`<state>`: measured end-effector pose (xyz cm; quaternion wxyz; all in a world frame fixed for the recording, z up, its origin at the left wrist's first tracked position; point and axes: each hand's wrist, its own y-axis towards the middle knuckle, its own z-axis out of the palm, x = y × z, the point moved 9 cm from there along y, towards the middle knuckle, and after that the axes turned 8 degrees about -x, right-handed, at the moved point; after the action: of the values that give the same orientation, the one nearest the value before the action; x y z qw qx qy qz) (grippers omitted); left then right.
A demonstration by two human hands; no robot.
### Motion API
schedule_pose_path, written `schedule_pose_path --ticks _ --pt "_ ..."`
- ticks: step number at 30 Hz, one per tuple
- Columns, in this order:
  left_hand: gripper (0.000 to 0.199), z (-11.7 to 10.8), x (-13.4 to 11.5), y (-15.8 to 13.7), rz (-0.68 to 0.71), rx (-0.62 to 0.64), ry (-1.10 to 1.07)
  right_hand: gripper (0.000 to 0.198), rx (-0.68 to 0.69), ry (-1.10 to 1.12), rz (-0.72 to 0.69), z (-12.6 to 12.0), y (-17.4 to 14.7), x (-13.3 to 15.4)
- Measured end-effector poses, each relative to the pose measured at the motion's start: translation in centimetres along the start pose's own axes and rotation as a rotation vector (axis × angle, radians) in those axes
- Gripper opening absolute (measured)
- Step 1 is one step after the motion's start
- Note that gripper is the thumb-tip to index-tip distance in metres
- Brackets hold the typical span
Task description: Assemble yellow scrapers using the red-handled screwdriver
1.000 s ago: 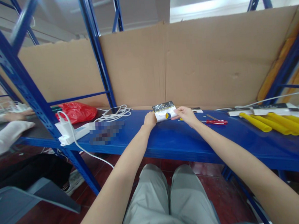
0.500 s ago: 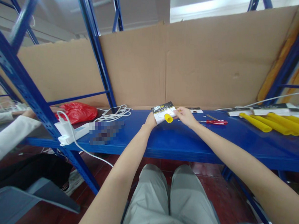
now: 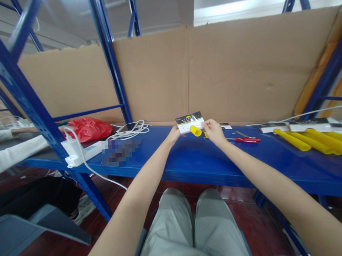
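Between my hands, just above the blue shelf (image 3: 189, 157), is a black-and-white packaging card (image 3: 185, 126). A yellow tube (image 3: 195, 131) sticks out from the card's front toward me. My left hand (image 3: 174, 134) grips the card's left edge. The right edge is pinched in my right hand (image 3: 213, 130), close to the tube. Under my right fingers a small yellow bit (image 3: 205, 134) shows; I cannot make out what it is. A screwdriver with a red handle (image 3: 247, 139) lies to the right of my right hand.
Several yellow tubes (image 3: 294, 140) with white-and-black cards (image 3: 309, 125) lie at right. A white power strip (image 3: 85, 152), coiled white cable (image 3: 134, 129) and red plastic bag (image 3: 88, 129) sit at left. Another person's sleeve (image 3: 19, 153) reaches in there. Cardboard (image 3: 242, 72) stands behind.
The card has turned more level and shifted slightly right, with its tube now angled to the lower right. Both hands still hold it. The other person's arm has moved at the left.
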<state>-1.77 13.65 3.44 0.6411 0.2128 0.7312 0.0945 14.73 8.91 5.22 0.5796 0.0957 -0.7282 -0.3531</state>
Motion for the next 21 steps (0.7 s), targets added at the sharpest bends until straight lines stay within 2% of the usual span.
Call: schedule_pose_path --ticks 3,7,10,16,21 --pt "0.045 -0.1 -0.1 -0.2 -0.099 -0.014 -0.098 0.032 -0.049 -0.062 -0.012 -0.7 0.2 -0.2" --pt "0.052 0.4 -0.7 -0.4 -0.109 0.031 -0.179 0.031 -0.086 -0.093 -0.018 -1.3 0.4 -0.6" --pt "0.049 0.1 -0.2 -0.4 -0.104 -0.029 -0.152 0.030 -0.075 -0.056 -0.004 -1.0 0.4 -0.9" --pt "0.030 -0.6 0.0 -0.7 -0.061 -0.140 -0.142 0.029 0.075 0.172 0.148 1.3 -0.3 -1.6" --pt "0.034 -0.5 -0.8 -0.6 0.011 -0.137 -0.206 0.045 0.169 0.262 0.150 2.6 -1.1 -1.1"
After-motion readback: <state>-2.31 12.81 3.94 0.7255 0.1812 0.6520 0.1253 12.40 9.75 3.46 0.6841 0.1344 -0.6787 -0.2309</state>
